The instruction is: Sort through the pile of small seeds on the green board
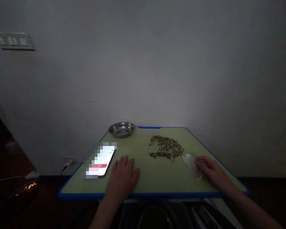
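My left hand (123, 177) lies flat on the table with its fingers apart, just right of a phone (101, 160) whose screen is lit. At the right, my right hand (209, 171) is closed on a clear plastic bag (192, 166), thumb and fingers pinching its right side. The bag looks flat, and one corner reaches the edge of a spread of small brown, bean-like grains (166, 147). These grains lie loose on the tabletop, scattered thinly at the left and more thickly at the right.
A shallow steel bowl (122, 129) stands at the table's back left corner. The pale green table (162, 186) has a blue rim and meets a grey wall (157, 63). A charger (69, 163) with a cable is plugged in low on the wall.
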Demonstrator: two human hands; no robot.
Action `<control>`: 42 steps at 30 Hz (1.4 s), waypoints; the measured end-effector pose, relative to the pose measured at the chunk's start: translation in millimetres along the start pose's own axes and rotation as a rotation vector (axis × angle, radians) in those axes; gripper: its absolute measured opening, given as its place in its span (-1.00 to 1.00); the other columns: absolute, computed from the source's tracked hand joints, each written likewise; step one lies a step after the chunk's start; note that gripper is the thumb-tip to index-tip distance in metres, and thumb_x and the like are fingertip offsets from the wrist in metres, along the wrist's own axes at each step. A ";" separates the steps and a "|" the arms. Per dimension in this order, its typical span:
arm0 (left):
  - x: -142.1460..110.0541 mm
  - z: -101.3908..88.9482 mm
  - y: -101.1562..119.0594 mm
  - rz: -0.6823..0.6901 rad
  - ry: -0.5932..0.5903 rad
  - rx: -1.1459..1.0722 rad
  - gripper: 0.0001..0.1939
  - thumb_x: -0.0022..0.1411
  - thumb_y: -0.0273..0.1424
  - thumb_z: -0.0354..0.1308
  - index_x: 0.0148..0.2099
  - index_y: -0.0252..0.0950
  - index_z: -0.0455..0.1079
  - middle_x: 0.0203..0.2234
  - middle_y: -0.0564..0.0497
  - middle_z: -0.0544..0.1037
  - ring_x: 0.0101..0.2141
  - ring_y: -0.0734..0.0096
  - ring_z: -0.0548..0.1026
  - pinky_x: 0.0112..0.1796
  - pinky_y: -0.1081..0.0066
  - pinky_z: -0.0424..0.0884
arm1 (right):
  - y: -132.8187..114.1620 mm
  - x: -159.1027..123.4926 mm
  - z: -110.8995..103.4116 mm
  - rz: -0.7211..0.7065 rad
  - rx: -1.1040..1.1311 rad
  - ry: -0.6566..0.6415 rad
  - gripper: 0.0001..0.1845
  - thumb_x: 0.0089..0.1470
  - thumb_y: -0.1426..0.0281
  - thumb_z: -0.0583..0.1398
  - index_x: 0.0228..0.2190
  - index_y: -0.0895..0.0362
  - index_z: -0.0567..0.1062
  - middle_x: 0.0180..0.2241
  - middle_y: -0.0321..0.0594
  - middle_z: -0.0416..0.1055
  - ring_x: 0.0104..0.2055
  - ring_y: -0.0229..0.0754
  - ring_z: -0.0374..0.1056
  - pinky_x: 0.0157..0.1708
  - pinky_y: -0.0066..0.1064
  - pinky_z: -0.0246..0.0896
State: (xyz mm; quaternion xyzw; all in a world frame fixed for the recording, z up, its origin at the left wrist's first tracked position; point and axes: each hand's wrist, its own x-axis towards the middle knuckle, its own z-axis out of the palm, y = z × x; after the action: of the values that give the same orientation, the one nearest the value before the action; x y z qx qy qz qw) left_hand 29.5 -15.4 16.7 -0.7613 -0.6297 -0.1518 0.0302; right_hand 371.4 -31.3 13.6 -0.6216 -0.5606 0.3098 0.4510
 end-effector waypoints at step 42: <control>1.8 -5.1 -0.1 -0.016 -0.098 0.035 -0.47 0.27 -0.20 -0.10 0.19 -0.34 0.27 0.23 -0.26 0.24 0.25 0.06 0.15 0.21 0.03 0.02 | -42.6 145.8 60.2 -0.315 -0.788 -0.111 -0.83 0.03 0.36 0.21 -0.42 0.17 0.60 -0.43 -0.20 0.55 -0.39 -0.23 0.37 -0.43 -0.49 0.10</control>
State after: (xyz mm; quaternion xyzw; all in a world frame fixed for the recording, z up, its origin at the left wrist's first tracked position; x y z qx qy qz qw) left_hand 28.7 -14.9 22.0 -0.7620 -0.6392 -0.1034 0.0114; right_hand 326.2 122.4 45.7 -0.6358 -0.7475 0.0322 0.1899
